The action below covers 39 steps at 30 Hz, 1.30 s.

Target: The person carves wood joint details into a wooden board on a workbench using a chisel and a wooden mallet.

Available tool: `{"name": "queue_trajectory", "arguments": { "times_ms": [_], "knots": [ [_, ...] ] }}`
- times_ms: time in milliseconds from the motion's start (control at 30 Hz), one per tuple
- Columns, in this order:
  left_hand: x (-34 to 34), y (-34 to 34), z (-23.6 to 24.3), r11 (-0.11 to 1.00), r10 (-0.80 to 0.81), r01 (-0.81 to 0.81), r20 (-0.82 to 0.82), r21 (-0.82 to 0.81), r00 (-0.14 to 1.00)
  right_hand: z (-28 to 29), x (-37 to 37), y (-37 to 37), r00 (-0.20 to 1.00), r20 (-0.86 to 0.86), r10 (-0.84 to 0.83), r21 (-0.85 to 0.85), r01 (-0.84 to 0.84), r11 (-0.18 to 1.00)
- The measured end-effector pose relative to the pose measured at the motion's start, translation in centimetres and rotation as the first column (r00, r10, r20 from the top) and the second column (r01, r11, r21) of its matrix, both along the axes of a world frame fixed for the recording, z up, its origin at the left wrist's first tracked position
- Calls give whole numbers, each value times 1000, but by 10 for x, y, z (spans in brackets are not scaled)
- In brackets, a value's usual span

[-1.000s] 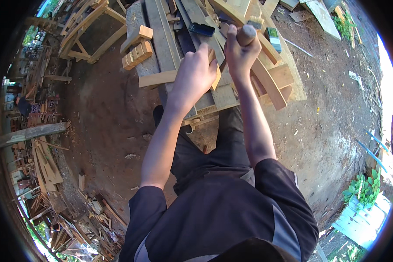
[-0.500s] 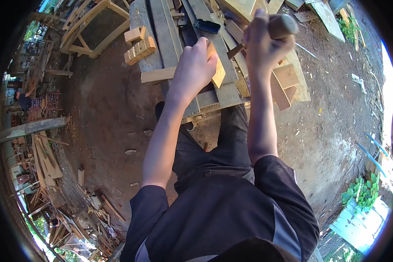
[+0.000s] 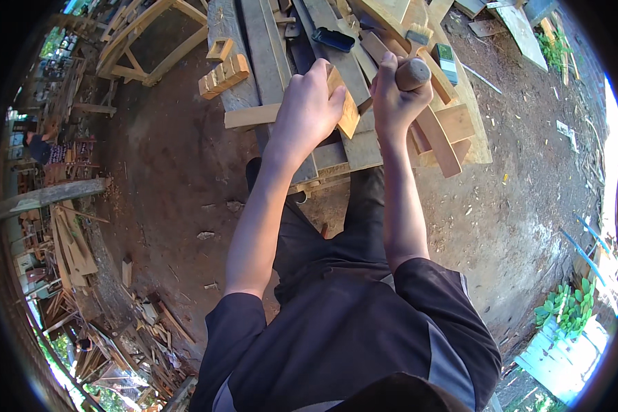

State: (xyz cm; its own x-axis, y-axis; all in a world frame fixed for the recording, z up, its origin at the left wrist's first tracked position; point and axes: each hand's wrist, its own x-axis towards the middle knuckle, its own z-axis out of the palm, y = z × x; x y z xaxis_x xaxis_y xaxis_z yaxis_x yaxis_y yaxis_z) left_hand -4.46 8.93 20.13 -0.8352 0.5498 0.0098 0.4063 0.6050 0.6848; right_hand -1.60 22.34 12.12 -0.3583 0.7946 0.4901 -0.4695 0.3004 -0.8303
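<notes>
My left hand (image 3: 307, 103) is closed around a short, light wooden block (image 3: 345, 110), standing on the plank workbench (image 3: 362, 151). A wooden-handled blade tool (image 3: 413, 73) is gripped in my right hand (image 3: 399, 99), the thick round handle end pointing up towards me. Part of its dark metal (image 3: 365, 106) shows between the hands, close to the block's right side; whether it touches the block I cannot tell. The rest of the tool is hidden behind my fist. Beyond my left hand sits a dark plastic tray-like piece (image 3: 334, 40).
Cut wooden blocks (image 3: 224, 75) lie on the bench's left side. At right are loose wood pieces (image 3: 439, 141), a brush (image 3: 419, 34) and a small dark-and-pale box (image 3: 446, 63). A wooden frame (image 3: 151, 44) stands far left. Another person (image 3: 40, 147) is at the left edge.
My right hand has come down and slightly left with the tool, bringing its metal nearer the block. The brush and the small box are now uncovered. My left hand keeps its hold.
</notes>
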Motion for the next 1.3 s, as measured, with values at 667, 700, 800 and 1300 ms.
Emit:
{"name": "queue_trajectory", "arguments": {
  "times_ms": [667, 700, 800, 1300],
  "knots": [
    [-1, 8, -8, 1000, 1, -4, -130, -20, 991, 36, -4, 10, 997, -73, 3, 95, 4, 995],
    [-3, 8, -7, 1000, 14, -17, -130, -26, 991, 48, -3, 16, 993, -117, -26, 132, 42, 990],
    [-2, 7, -7, 999, 18, -21, -107, -32, 994, 73, 12, 6, 991, -131, 21, 14, -19, 1000],
    [-1, 9, 7, 1000, 13, -15, -53, -26, 999, 8, -6, -3, 993, 98, 69, 160, -84, 984]
  ]
}}
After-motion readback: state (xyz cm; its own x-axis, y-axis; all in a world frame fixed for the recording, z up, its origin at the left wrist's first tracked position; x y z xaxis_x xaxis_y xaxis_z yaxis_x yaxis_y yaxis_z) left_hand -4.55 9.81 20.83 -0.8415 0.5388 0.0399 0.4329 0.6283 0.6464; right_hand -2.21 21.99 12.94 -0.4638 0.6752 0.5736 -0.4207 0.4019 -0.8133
